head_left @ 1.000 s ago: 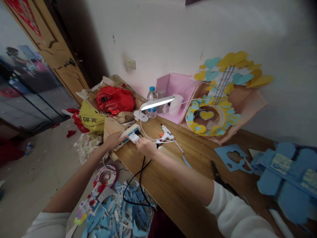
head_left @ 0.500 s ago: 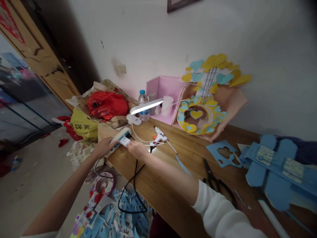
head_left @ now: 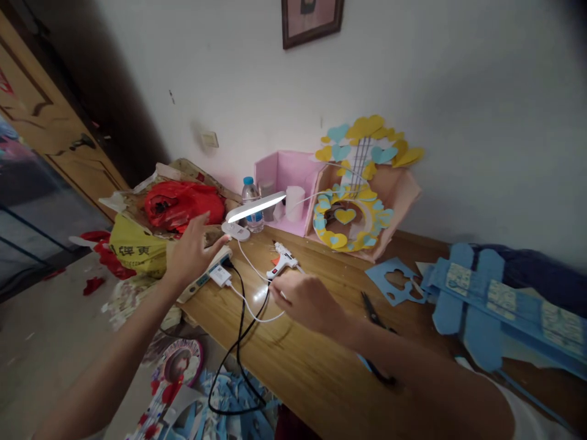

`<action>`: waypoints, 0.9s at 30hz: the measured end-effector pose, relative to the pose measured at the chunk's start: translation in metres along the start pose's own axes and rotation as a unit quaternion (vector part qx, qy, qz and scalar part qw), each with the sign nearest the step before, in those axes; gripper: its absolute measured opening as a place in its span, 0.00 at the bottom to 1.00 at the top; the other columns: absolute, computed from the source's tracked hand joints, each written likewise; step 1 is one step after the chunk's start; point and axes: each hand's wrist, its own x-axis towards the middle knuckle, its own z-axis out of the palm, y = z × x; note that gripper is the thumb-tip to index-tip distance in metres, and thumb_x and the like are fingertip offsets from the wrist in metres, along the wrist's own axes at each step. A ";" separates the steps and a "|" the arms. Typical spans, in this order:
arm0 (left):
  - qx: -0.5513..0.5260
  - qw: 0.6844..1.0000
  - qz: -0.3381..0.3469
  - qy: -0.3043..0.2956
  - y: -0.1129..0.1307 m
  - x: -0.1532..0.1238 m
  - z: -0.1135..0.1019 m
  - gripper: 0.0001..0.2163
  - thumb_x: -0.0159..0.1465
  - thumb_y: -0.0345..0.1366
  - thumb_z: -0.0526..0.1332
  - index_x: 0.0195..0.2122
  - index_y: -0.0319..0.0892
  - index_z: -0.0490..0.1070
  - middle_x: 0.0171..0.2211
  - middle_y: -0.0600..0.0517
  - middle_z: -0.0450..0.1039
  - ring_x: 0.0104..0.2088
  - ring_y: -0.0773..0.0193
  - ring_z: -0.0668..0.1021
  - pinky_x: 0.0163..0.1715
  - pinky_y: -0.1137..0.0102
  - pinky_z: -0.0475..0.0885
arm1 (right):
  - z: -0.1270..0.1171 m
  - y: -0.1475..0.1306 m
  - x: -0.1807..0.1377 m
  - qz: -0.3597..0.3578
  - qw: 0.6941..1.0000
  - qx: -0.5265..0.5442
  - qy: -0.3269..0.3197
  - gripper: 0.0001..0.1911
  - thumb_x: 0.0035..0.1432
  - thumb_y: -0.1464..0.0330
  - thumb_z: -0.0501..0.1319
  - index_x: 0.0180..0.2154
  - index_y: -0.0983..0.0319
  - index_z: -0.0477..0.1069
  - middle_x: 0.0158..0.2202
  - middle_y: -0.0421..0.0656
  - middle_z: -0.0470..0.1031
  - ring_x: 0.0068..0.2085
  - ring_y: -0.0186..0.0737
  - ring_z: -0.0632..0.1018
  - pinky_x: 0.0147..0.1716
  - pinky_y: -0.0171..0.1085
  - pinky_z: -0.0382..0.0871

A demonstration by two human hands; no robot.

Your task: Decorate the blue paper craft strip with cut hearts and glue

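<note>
Holds the left grip wide, with thumb spread from fingers, over the power strip; cannot tell about contact there. Curls the right grip narrow, close beside the handle of the white hot-glue gun; cannot tell about anything pinched inside. Has the white charger seated in the power strip, between both grips and nearer the left one, with a white charging cable looping to just below the right grip. Has a black plug in the same strip, beside the charger, and a black cord looping past the near edge of the desk, left of and nearer than the right grip. Shows the lit desk lamp beyond and right of the left grip, with a blue-capped water bottle just behind. Shows a heart-covered paper guitar well beyond the right grip. Has scissors right of the right grip, partly hidden by the forearm, with a blue cut-out sheet farther out. Shows a red plastic bag beyond the left grip.
</note>
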 end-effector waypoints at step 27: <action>-0.036 0.998 -0.016 -0.056 0.008 0.028 0.044 0.34 0.67 0.36 0.20 0.51 0.35 0.65 0.45 0.40 0.72 0.43 0.57 0.75 0.41 0.64 0.69 | -0.065 0.075 0.117 -0.010 0.991 -0.010 0.130 0.24 0.60 0.75 0.54 0.59 0.61 0.61 0.39 0.39 0.75 0.38 0.34 0.74 0.33 0.29 0.62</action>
